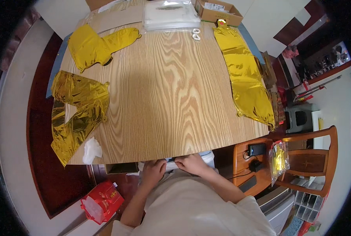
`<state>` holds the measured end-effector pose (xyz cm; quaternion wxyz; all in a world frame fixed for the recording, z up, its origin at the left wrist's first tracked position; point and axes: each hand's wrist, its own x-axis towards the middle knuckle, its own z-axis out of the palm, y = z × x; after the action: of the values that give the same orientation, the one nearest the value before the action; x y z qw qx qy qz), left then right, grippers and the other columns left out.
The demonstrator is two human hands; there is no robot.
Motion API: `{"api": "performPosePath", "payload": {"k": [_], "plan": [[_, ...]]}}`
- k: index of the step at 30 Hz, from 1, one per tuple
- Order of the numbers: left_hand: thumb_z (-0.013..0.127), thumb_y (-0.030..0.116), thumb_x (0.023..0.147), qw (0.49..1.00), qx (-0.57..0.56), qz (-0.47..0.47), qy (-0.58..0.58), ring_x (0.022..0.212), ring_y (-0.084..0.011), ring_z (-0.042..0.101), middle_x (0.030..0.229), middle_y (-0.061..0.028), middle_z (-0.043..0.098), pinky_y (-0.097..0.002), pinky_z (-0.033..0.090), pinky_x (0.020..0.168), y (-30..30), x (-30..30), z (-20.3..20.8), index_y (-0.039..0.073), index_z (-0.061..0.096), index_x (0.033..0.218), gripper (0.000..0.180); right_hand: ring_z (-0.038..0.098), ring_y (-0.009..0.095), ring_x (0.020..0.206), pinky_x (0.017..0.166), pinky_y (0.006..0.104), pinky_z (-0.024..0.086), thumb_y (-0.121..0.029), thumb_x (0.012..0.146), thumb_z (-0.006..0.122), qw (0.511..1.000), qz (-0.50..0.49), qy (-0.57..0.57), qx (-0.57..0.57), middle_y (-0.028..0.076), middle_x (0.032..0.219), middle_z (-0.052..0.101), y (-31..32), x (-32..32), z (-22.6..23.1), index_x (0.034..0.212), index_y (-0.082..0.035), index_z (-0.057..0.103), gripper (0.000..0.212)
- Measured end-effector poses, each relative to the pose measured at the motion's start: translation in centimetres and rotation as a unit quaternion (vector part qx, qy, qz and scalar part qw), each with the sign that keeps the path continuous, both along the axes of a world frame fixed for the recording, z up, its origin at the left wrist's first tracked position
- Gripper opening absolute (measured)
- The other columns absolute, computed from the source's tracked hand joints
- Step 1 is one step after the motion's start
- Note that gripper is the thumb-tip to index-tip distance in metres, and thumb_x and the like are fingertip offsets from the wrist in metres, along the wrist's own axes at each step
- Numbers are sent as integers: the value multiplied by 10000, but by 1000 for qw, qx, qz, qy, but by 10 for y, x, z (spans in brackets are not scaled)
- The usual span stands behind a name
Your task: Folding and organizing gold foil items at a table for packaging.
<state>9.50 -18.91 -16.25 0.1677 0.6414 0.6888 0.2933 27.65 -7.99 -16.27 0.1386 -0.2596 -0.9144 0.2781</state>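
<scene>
Both my hands are low at the table's near edge, in front of my body. My left hand (155, 170) is curled, its fingers partly hidden. Close by, my right hand (192, 163) is also curled, its fingertips bent under. Between and beneath them lies a whitish thing (170, 166), partly under the table edge; whether it is cloth or a container rim I cannot tell. On the table lie flat gold foil balloons: an angular one (89, 45) at the far left, another (81, 102) at the near left, and a long one (246, 74) along the right edge.
A stack of clear plastic bags (171, 17), two small white rings (196, 34) and a cardboard box (218, 11) occupy the far side. Crumpled white tissue (92, 151) rests near left. A wooden chair (307, 161) stands right; a red bag (102, 201) sits on the floor, left.
</scene>
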Motion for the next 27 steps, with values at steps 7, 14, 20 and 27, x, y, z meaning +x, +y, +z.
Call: {"api": "performPosePath", "payload": {"k": [7, 14, 20, 27], "plan": [[679, 108, 756, 998, -38, -21, -35, 890, -357, 575, 926, -125, 601, -445, 452, 792, 7, 7, 6, 74, 628, 884, 142, 635, 298, 727, 655, 428, 501, -183, 726, 660, 1000, -11, -8, -11, 105, 736, 645, 3, 1, 13, 747, -112, 673, 75], [690, 124, 729, 1000, -1, -14, -13, 850, -341, 576, 885, -106, 588, -446, 463, 739, 12, 15, 0, 85, 627, 839, 133, 625, 284, 670, 619, 414, 482, -181, 738, 659, 1000, -12, 15, -23, 87, 686, 633, 3, 2, 10, 773, -117, 684, 77], [688, 114, 703, 1000, 12, -16, 4, 792, -315, 584, 835, -86, 576, -429, 471, 703, 14, 16, 0, 98, 598, 793, 127, 621, 271, 643, 590, 393, 480, -153, 720, 663, 999, -20, 16, -42, 76, 649, 620, 2, 2, 11, 773, -116, 679, 67], [686, 116, 702, 1000, 18, -17, 4, 774, -307, 586, 828, -82, 575, -433, 467, 694, 15, 16, 3, 96, 590, 792, 133, 648, 268, 673, 625, 403, 513, -189, 734, 658, 999, -8, 34, -24, 84, 728, 655, 2, -1, 13, 811, -123, 675, 102]]}}
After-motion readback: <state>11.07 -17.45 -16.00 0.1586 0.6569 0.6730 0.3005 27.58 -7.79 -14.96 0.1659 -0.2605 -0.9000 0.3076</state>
